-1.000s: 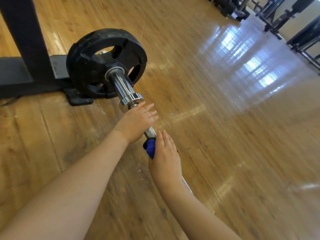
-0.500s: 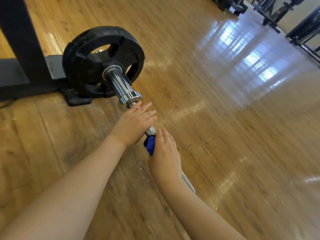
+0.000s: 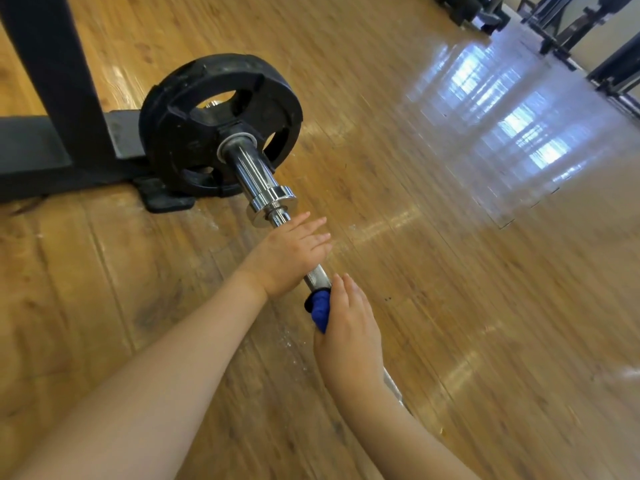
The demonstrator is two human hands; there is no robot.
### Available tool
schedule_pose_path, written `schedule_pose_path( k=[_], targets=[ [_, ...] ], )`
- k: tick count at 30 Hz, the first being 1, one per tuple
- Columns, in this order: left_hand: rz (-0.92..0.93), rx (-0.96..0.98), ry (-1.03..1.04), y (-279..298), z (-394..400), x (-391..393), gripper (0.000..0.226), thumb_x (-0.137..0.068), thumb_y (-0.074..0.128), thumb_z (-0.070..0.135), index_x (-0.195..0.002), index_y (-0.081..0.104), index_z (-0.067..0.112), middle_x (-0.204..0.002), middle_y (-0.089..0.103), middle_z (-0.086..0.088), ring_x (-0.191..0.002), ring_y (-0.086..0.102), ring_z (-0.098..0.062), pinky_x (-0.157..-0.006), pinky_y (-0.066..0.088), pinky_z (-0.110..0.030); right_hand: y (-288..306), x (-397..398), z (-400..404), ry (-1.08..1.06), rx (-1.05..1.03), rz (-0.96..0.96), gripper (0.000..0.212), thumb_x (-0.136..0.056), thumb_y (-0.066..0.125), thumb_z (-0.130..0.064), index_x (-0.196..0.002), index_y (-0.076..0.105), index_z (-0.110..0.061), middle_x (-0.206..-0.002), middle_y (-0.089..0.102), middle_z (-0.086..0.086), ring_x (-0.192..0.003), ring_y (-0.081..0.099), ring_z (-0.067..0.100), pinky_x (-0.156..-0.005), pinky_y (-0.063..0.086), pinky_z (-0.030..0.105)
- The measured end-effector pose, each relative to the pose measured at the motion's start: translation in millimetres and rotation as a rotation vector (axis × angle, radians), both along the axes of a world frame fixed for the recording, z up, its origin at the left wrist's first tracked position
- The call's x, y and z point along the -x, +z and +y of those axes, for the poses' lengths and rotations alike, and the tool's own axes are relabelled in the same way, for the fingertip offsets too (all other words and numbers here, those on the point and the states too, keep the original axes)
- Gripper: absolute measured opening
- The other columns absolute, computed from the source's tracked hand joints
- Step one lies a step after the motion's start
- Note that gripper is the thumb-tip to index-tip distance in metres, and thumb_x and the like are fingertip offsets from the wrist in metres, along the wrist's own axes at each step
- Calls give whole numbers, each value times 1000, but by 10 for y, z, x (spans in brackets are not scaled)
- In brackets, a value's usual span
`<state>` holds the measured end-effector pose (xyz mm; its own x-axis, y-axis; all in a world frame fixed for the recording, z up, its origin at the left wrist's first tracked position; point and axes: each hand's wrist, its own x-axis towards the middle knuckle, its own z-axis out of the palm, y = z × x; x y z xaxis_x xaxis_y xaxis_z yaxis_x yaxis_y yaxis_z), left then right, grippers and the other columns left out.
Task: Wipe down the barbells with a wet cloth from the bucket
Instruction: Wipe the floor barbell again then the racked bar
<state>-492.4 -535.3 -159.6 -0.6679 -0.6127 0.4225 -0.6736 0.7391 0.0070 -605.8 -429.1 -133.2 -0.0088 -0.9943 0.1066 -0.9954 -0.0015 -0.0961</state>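
A chrome barbell [image 3: 258, 181] lies on the wooden floor, running from a black weight plate [image 3: 194, 109] at the upper left down toward me. My left hand [image 3: 289, 254] rests flat on the bar just below the chrome collar, fingers straight. Just below it, my right hand [image 3: 348, 334] wraps a blue cloth [image 3: 319, 311] around the knurled shaft. Only a bunched edge of the cloth shows past my palm. A short bare stretch of shaft [image 3: 317, 277] separates the two hands. No bucket is in view.
A black rack upright and its flat base [image 3: 52, 98] stand at the far left, behind the plate. More dark gym frames [image 3: 568, 26] line the top right. Glossy wooden floor [image 3: 450, 237] spreads to the right.
Both hands stay on the bar in nearly the same spots. The view has shifted slightly, so the plate and bar sit a little differently in frame.
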Motion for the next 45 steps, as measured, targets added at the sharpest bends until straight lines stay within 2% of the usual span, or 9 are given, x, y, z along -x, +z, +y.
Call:
schedule_pose_path(
  k=[4,7,12,17,22,30,38,42,45],
  targets=[
    [-61,-87,1,94,-13,19,27,-68,78,2,-93,74,10,-106,72,-6,-116,59,-26,-107,35,-43,-12,-57,-158,50,-38,-40,78,-50,86,3,-123,56,5,-121,61,20,-109,61,34,-86,50,36],
    [-325,-187,8,183,-60,62,32,-88,54,7,-117,63,19,-130,59,3,-139,32,-16,-117,4,-33,31,94,79,43,-57,29,90,-35,94,-5,-118,60,1,-117,64,17,-101,66,28,-78,52,28],
    [-424,-244,37,255,-51,69,35,-91,51,9,-123,58,20,-132,57,5,-142,25,-14,-117,-2,-35,88,157,254,0,-113,105,94,-24,95,-7,-113,64,0,-113,66,15,-99,67,28,-80,49,27],
    [-373,-222,44,227,-34,62,28,-92,51,14,-117,62,20,-130,58,5,-141,26,-14,-117,-3,-35,200,-26,-86,88,-221,7,69,-87,59,-5,-147,24,-6,-152,27,11,-141,25,25,-112,21,26],
    [-352,-242,41,254,-11,42,34,-90,51,10,-122,59,19,-134,56,4,-142,24,-14,-115,-8,-34,212,49,58,68,-216,-40,73,-86,62,-3,-147,23,-5,-152,27,14,-138,31,27,-109,27,28],
    [-300,-262,142,287,122,37,43,-96,42,10,-138,42,20,-151,35,1,-146,11,-19,-117,-5,-37,245,-10,-99,37,-210,-66,54,-89,53,-10,-140,33,-10,-137,43,5,-124,42,19,-99,33,24],
    [-276,-228,176,290,234,59,51,-98,35,6,-147,28,18,-158,18,-5,-147,3,-23,-117,-5,-39,221,117,217,26,-232,-59,66,-90,55,-5,-147,24,-7,-151,29,8,-137,31,24,-107,30,27],
    [-290,-217,169,267,246,62,48,-99,33,7,-146,31,15,-156,22,-7,-146,7,-23,-117,-3,-36,267,19,3,54,-217,-45,55,-89,52,-6,-141,33,-7,-139,43,8,-127,40,22,-103,31,25],
    [-214,-138,129,169,259,33,45,-85,62,6,-129,55,7,-137,53,-12,-135,40,-29,-113,25,-41,245,-39,-76,93,-211,-56,58,-89,50,-2,-143,30,-4,-142,40,12,-130,38,26,-108,28,29]
  ],
)
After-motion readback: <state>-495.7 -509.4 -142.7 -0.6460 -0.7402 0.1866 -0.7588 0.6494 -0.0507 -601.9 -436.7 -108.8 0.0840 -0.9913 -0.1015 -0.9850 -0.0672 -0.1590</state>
